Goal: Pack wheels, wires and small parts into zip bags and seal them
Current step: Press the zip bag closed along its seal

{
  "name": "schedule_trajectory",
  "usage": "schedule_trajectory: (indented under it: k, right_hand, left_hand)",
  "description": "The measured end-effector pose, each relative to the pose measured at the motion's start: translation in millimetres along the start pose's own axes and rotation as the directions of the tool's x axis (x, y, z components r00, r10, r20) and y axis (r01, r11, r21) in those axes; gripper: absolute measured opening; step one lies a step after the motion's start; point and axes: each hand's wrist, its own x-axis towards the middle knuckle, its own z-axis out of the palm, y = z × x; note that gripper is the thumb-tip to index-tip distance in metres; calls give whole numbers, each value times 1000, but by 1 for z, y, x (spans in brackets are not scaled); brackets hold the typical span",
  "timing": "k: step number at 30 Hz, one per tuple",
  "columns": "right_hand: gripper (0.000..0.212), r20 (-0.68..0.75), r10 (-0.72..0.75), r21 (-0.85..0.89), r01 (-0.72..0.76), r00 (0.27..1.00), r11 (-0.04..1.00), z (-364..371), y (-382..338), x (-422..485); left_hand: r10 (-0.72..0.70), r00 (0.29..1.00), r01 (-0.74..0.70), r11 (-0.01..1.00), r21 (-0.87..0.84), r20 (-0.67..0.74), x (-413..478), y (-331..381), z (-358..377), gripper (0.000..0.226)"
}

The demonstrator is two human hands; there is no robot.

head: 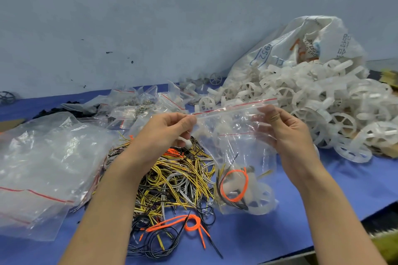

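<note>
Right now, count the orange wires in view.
3: one coiled inside the held zip bag, one looped on the table, one in the wire pile. More may be buried.

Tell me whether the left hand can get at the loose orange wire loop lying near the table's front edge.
Probably not yet: the left hand pinches the clear zip bag; the orange wire loop lies uncovered.

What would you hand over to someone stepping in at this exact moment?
Left hand and right hand each pinch one end of the zip bag at its red-lined top.
Inside: orange wire, black wires, white wheel.
Whether the seal is closed I cannot tell; press along it.
Left: wire pile, wheel heap, empty bags.
</note>
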Motion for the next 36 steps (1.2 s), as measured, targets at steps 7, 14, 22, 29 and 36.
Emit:
schedule_trajectory:
  k: [7, 14, 22, 29, 36]
  right_hand:
    - [17, -9, 21, 45, -21, 1000, 999, 1, 0, 2]
    - [16, -12, 28, 80, -27, 1000, 996, 1, 0, 1]
    - [17, -30, 48, 104, -45, 998, 994, 3, -2, 3]
    - [18, -39, 49, 93, -45, 998, 995, 4, -4, 1]
    - [18, -57, 41, 78, -36, 998, 996, 6, -4, 1]
  left_hand:
    - [-43, 998, 40, 995, -89, -34, 0, 5, -2, 20]
    - [-28, 998, 24, 996, -89, -49, -1, 6, -1, 21]
    - [-24, 999, 22, 998, -64, -33, -1, 7, 3, 19]
    - [-29, 1000, 29, 996, -88, -7, -1, 7, 11, 19]
    - [31, 999, -31, 999, -8, 24, -4, 9, 13, 25]
